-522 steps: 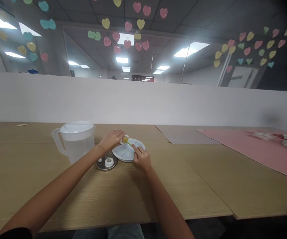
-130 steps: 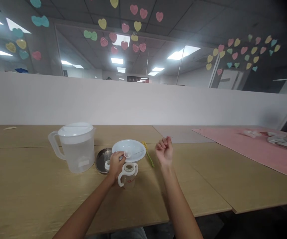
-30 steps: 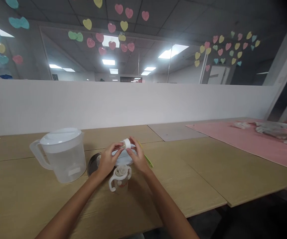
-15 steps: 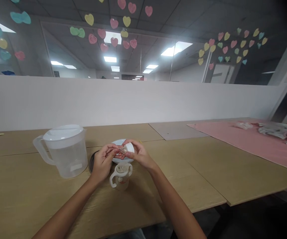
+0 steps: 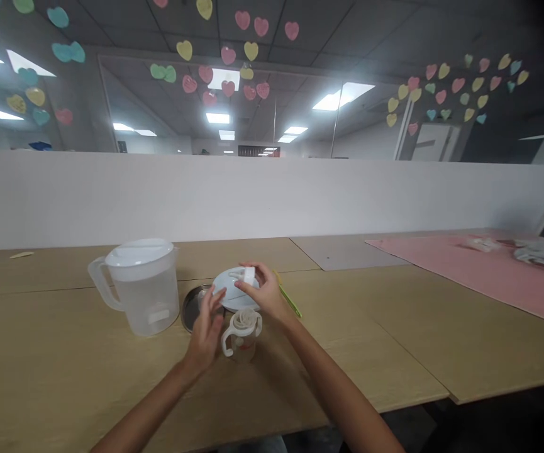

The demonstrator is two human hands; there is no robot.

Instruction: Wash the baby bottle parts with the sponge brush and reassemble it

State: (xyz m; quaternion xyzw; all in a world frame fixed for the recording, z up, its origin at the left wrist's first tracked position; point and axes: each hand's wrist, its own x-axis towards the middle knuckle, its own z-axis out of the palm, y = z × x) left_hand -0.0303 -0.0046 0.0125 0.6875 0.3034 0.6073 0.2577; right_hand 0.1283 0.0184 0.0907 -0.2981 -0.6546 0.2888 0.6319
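My right hand [image 5: 265, 294] is closed on a white bottle collar [image 5: 249, 275] with a clear teat-like tip pointing left, held above a pale blue-white plate [image 5: 224, 284]. My left hand [image 5: 207, 330] has its fingers apart and holds nothing; it is left of a two-handled baby bottle [image 5: 244, 340]. This clear bottle stands upright without a cap, its white handles sticking out at both sides. Something pale and coiled shows in its mouth. Behind my left hand a round metal dish [image 5: 189, 309] is partly hidden.
A large clear pitcher [image 5: 151, 302] with a white lid stands at the left. A thin green-yellow stick [image 5: 291, 303] lies right of the plate. Pink cloth [image 5: 451, 264] with crumpled plastic covers the far right, and a low white wall [image 5: 272, 195] runs behind the table.
My left hand has let go of the clear tip and drawn back toward me, its fingers spreading. My right hand still holds the collar. The view has shifted a little left.
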